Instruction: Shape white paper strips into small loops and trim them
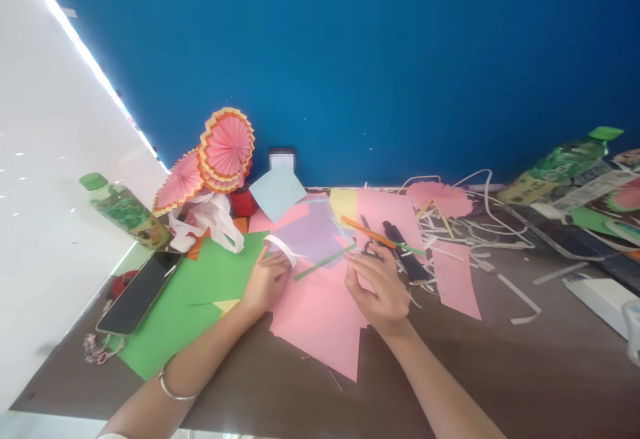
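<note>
In the head view, the left hand [265, 282] rested on the paper-strewn table [500, 365], its fingers curled around a loop of white paper strip [281, 247] pinched at the fingertips. The right hand [381, 285] lay just beside it, fingers bent and half closed, the fingertips at the near end of a thin green paper strip [324, 262] that ran slanting across a lilac sheet [313, 233]; whether it actually gripped the strip could not be told. Both hands sat over a large pink sheet [320, 319], which overlapped a green sheet [190, 299] to the left. A dark phone [140, 292] lay on that green sheet's far left edge, near a green-capped bottle [125, 210]. Behind the hands, pleated pink paper fans [226, 147] stood against the blue wall [350, 59], with a light blue sheet [277, 192] leaning beside them. To the right of the right hand lay black-handled scissors [400, 245], an orange strip [363, 231] and a tangle of white paper offcuts [470, 229]. A second bottle [560, 165] lay tilted at the far right. A metal bangle [175, 389] circled the left forearm.
</note>
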The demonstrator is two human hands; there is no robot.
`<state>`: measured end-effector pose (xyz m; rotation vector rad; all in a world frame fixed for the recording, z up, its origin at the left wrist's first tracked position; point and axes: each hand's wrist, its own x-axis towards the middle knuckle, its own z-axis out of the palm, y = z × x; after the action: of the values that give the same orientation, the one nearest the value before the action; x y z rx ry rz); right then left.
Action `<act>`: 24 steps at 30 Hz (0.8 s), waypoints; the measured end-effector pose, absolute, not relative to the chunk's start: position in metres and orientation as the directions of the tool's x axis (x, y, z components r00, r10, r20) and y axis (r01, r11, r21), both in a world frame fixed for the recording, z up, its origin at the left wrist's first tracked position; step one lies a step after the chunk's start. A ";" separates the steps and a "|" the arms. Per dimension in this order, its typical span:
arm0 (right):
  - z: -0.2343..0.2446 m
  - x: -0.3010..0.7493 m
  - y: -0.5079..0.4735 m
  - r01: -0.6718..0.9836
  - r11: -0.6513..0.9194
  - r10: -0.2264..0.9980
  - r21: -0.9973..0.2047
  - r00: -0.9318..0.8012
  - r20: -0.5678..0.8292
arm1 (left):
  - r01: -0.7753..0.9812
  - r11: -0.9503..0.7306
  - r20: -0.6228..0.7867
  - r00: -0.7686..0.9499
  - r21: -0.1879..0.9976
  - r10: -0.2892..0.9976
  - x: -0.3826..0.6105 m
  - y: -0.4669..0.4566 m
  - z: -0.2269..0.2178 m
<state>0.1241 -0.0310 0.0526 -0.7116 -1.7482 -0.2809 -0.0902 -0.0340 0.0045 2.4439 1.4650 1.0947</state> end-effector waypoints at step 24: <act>0.044 0.134 -0.023 0.453 0.876 0.390 -0.166 -0.461 0.797 | -0.287 -0.078 -0.008 -0.286 0.955 0.958 -0.092 -0.032 0.019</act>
<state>0.1340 -0.0228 0.0438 -0.6078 -2.1055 -0.0849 -0.0922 -0.0323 0.0185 0.8567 1.1629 1.5699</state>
